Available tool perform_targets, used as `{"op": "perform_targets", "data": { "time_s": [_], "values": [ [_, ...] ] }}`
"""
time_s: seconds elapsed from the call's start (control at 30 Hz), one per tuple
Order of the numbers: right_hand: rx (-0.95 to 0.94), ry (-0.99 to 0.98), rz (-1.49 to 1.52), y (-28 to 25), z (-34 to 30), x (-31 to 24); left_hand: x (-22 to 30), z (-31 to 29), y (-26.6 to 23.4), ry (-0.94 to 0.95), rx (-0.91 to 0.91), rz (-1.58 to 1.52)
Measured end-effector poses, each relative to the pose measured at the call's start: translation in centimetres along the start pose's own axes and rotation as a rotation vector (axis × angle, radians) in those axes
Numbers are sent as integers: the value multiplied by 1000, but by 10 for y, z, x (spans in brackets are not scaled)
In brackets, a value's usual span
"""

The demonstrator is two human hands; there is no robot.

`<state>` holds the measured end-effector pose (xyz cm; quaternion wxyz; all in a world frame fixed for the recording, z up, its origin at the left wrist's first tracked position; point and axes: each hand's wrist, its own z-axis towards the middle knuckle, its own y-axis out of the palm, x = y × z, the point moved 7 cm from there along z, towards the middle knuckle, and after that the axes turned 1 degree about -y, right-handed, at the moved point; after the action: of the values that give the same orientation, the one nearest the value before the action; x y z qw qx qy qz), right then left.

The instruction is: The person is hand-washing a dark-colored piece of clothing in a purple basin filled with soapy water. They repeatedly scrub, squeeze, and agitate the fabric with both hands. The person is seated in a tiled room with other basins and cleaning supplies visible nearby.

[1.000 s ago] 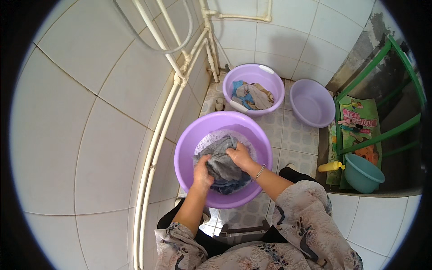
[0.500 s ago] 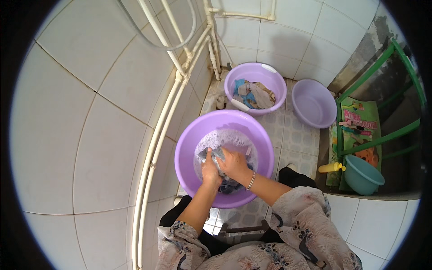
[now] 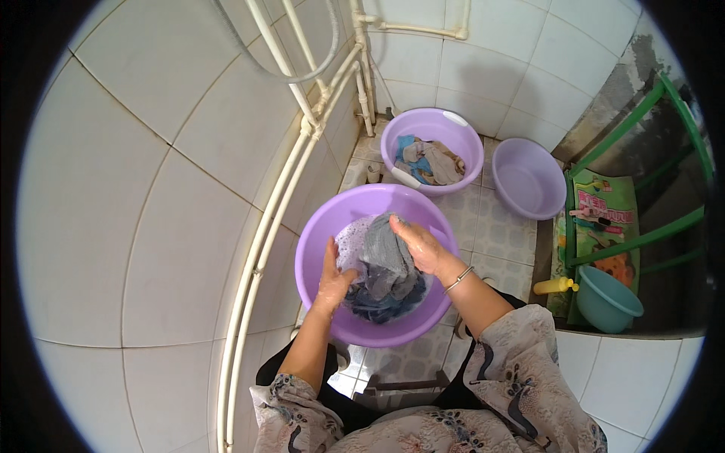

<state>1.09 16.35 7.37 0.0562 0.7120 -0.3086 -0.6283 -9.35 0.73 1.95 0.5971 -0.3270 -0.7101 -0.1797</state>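
On the tiled floor [image 3: 496, 235] we had the purple basin [image 3: 308, 291] of suds [image 3: 350, 243]. Our right hand [image 3: 423, 248] gripped the grey cloth [image 3: 388, 253] inside it; left hand [image 3: 332, 285] spread just beside, contact unclear.

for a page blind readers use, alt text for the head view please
A person's right hand grips grey cloth in a round purple plastic basin of suds, the left hand open beside it. Behind are a white-handled lilac basin holding blue and beige cloths, and another round lilac basin.
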Motion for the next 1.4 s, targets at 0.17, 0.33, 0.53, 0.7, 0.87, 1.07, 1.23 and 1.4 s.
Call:
{"op": "perform_targets", "data": {
  "time_s": [0.17,0.33,0.53,0.7,0.87,1.07,1.23,1.4],
  "values": [
    [-192,192,-72,16,-9,16,26,-11,29,-155,-593,-319],
    [-165,134,-473,18,-6,14,20,-9,25,-127,-355,-137],
    [-244,261,-1003,-2,2,51,53,-3,-7,-96,16,-775],
    [-172,-55,-255,24,-6,-21,87,-11,-20,-47,1,-997],
    [58,-269,-148,17,-1,-34,68,-10,-9,-174,41,-879],
    [-43,-511,-848,85,-35,15,-46,8,12,-432,289,-909],
    [432,-427,-949,6,0,47,-14,-19,69,-414,281,-625],
    [429,-696,-1156,35,-18,16,-11,-5,66,-303,110,-762]
  ]
}}
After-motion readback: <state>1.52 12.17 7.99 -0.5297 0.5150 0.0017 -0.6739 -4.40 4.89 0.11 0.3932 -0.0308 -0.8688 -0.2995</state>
